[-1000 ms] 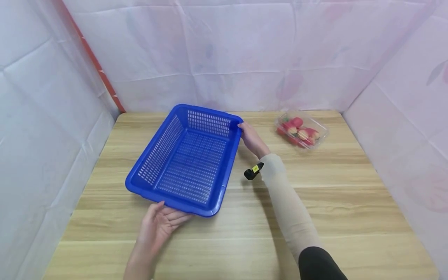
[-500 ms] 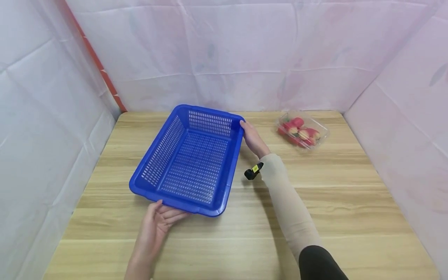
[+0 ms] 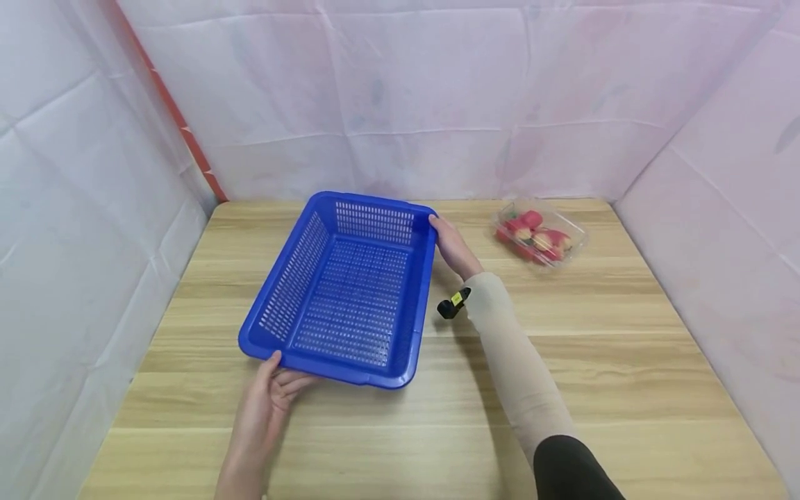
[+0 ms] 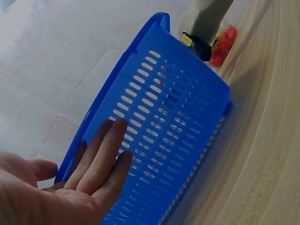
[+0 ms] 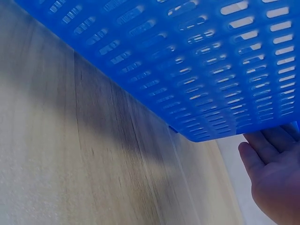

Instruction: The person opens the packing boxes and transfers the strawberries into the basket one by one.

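A blue plastic basket (image 3: 353, 298) with slotted walls is held between both hands over the wooden table, its long sides running away from me. At its near left corner my left hand (image 3: 265, 406) has the thumb on the rim and the fingers beneath it. The left wrist view shows those fingers (image 4: 105, 157) fairly straight against the slotted outer wall. My right hand (image 3: 453, 246) grips the far right corner, thumb over the rim; its fingers lie partly hidden behind the basket in the right wrist view. Nothing lies inside the basket.
A clear plastic box (image 3: 571, 229) of red and yellow fruit-like pieces sits at the table's far right. White cloth walls (image 3: 431, 97) enclose the back and sides of the wooden table (image 3: 625, 361). A small black camera (image 3: 451, 305) is on the right wrist.
The basket's near end has swung a little to the right, while its far end has shifted only slightly. My left hand has slid left along the near rim toward the corner.
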### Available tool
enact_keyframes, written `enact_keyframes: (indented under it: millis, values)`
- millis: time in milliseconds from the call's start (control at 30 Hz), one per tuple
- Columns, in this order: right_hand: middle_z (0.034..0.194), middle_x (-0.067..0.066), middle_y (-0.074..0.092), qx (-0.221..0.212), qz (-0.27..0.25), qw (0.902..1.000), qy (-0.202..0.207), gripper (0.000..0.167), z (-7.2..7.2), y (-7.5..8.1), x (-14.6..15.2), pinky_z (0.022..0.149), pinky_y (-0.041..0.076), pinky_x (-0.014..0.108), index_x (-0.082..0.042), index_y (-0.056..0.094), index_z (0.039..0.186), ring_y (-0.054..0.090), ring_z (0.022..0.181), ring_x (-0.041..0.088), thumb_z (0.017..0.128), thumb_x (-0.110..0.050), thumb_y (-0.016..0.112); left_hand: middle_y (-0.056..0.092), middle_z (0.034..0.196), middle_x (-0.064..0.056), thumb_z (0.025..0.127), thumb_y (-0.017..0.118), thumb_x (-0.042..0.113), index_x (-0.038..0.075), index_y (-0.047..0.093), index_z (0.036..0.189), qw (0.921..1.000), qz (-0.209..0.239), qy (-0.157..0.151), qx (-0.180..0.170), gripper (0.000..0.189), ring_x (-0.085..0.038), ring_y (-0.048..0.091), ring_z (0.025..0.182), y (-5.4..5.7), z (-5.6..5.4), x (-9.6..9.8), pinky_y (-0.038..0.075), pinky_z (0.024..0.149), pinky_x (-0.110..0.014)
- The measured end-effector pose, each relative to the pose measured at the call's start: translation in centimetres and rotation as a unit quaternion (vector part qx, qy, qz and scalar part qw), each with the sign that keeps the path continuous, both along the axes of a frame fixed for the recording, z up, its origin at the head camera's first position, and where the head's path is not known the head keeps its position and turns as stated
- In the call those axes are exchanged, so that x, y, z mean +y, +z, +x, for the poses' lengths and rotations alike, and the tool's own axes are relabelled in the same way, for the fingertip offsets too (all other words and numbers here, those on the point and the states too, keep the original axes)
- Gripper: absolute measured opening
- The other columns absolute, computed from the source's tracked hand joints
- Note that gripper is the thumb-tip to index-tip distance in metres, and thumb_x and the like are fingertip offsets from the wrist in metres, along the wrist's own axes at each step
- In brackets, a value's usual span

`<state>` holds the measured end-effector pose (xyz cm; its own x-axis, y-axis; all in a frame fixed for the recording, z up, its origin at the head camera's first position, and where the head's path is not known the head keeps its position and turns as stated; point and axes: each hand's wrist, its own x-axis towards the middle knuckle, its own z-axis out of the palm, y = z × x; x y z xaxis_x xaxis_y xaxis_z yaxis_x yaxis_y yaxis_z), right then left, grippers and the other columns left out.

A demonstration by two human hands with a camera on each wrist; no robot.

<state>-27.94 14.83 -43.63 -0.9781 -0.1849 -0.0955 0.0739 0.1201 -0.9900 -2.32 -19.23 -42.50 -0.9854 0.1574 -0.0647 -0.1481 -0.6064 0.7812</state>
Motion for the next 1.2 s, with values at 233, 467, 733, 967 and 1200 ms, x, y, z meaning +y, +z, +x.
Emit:
enact_keyframes:
  millis: [233,467,733,967,1200]
  values:
    - [0.152,0.016,0.04,-0.007,0.016,0.9999,0.002,0.054,0.3,1.5,0.2,0.117,0.021,0.042,-0.001,0.036,0.15,0.034,0.142,0.025,0.109,-0.034,0.025,0.07,0.107,-0.02,0.109,0.032,0.014,0.003,0.059,0.118,0.9985,0.032,-0.038,-0.023,0.03,-0.03,0.07,0.099,-0.4,0.2,0.7,0.049,0.093,-0.045]
    - [0.113,0.015,0.055,-0.004,-0.037,0.9993,-0.004,0.045,0.5,1.7,0.7,0.09,0.044,0.031,0.006,0.047,0.133,0.056,0.099,0.021,0.109,-0.027,0.028,0.062,0.12,-0.027,0.109,0.024,0.008,0.002,0.048,0.133,0.9837,0.085,-0.158,-0.007,0.034,-0.042,0.063,0.109,-1.3,0.2,1.0,0.041,0.101,-0.049]
    - [0.119,0.011,0.055,0.017,-0.019,0.9997,-0.005,0.048,-0.2,-0.2,1.7,0.093,0.043,0.032,0.0,0.05,0.133,0.055,0.103,0.019,0.108,-0.036,0.031,0.058,0.13,-0.026,0.106,0.028,0.0,0.007,0.029,0.145,0.9762,0.075,-0.203,0.002,0.039,-0.047,0.062,0.107,-1.5,0.6,1.3,0.041,0.1,-0.053]
    - [0.132,0.016,0.052,0.015,0.007,0.9999,0.002,0.054,-0.2,-0.3,2.0,0.105,0.037,0.044,-0.001,0.046,0.14,0.051,0.118,0.025,0.107,-0.042,0.03,0.059,0.128,-0.027,0.105,0.027,-0.003,0.007,0.032,0.143,0.9715,0.073,-0.225,0.012,0.039,-0.046,0.063,0.107,-1.5,0.9,1.5,0.042,0.1,-0.053]
    - [0.128,0.016,0.053,-0.007,-0.032,0.9994,-0.008,0.052,-0.6,-0.4,1.7,0.099,0.041,0.039,-0.001,0.047,0.139,0.054,0.11,0.022,0.107,-0.04,0.033,0.06,0.126,-0.029,0.105,0.029,-0.002,0.007,0.032,0.143,0.9717,0.064,-0.227,0.011,0.039,-0.046,0.063,0.106,-1.5,0.9,1.7,0.042,0.099,-0.054]
